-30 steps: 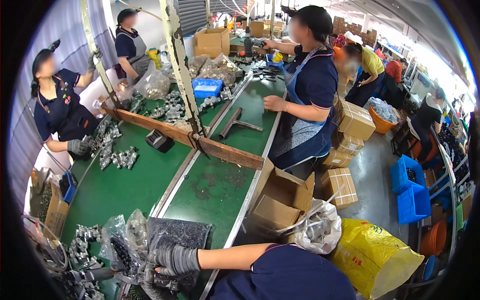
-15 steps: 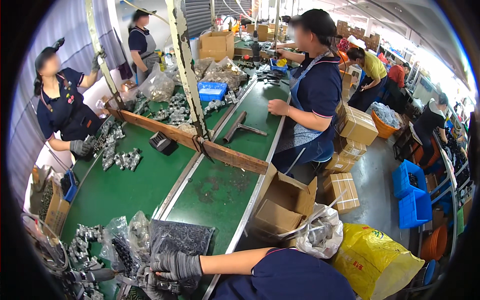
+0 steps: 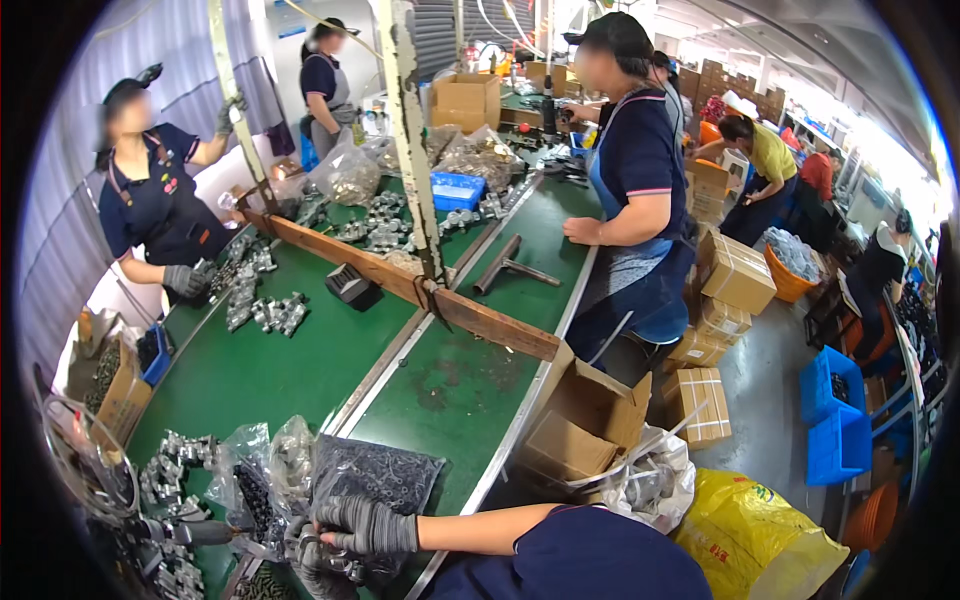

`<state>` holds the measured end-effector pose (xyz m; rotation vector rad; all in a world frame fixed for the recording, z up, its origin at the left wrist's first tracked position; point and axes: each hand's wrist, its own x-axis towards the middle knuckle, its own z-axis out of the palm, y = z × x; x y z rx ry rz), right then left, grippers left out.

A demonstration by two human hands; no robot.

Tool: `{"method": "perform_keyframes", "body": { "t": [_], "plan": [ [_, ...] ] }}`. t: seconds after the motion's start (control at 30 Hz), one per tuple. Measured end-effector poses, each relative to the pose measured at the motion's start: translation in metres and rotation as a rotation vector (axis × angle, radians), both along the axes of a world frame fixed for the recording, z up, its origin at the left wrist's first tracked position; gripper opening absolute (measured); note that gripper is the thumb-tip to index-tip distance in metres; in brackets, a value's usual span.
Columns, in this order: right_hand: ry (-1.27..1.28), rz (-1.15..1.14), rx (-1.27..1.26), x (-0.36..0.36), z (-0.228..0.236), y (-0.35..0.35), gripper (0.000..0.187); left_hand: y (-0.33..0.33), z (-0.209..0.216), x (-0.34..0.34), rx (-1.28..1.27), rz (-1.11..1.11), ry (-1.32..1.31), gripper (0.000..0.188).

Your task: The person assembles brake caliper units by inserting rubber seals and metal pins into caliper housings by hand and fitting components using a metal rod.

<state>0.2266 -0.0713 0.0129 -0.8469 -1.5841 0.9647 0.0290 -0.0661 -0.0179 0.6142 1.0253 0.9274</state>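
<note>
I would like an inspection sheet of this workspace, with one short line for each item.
Surface: green table with dark stains; a wooden plank crosses it.
Job's things: bag of dark parts by the right hand; small metal part at the hands, partly hidden.
Clutter: metal heap, two clear bags, black block, T-shaped tool.
Hands: left hand and right hand grey-gloved, close together; exact grip unclear.
Cables: yellow cable high, near the post.
Surroundings: co-workers at the table; open carton, blue bins and yellow bag to the right.
</note>
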Motion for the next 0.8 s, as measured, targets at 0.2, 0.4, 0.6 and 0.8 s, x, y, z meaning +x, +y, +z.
{"method": "perform_keyframes", "body": {
  "t": [0.2,0.4,0.6,0.8],
  "plan": [
    [0.088,0.116,-0.039,0.001,0.002,0.004,0.016,-0.022,0.072,0.038,0.229,0.038,0.124,0.03],
    [-0.211,0.128,0.292,0.012,0.008,0.014,0.018,-0.029,0.073,0.042,0.085,0.137,-0.022,0.028],
    [0.31,-0.712,0.214,0.178,0.104,0.027,0.018,-0.024,0.068,0.023,0.096,0.139,-0.207,0.013],
    [0.619,-1.155,-0.034,0.413,0.142,0.056,0.017,-0.018,0.077,0.033,0.22,0.163,-0.082,0.015]
  ]
}}
